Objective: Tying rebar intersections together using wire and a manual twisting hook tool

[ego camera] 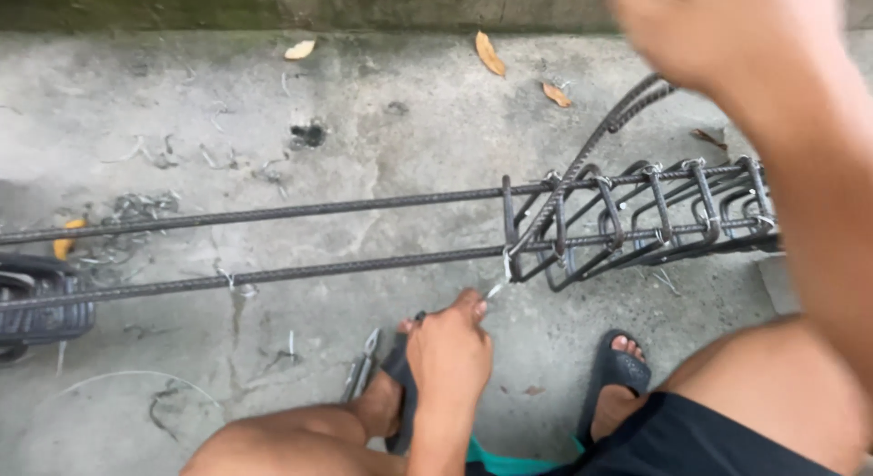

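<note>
Your left hand (448, 349) pinches the tie wire (498, 283) at the stirrup (509, 230) joint; keep it taut against the lower rebar (364, 267). Your right hand (727, 30) is raised and blurred; I cannot tell its grip.

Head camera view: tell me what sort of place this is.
Probably an outdoor building site or yard where reinforcement is tied by hand. A rebar cage of long bars and bent stirrups lies over a rough concrete floor, with wire offcuts and dry leaves scattered about. The left hand pulls a tie wire.
</note>
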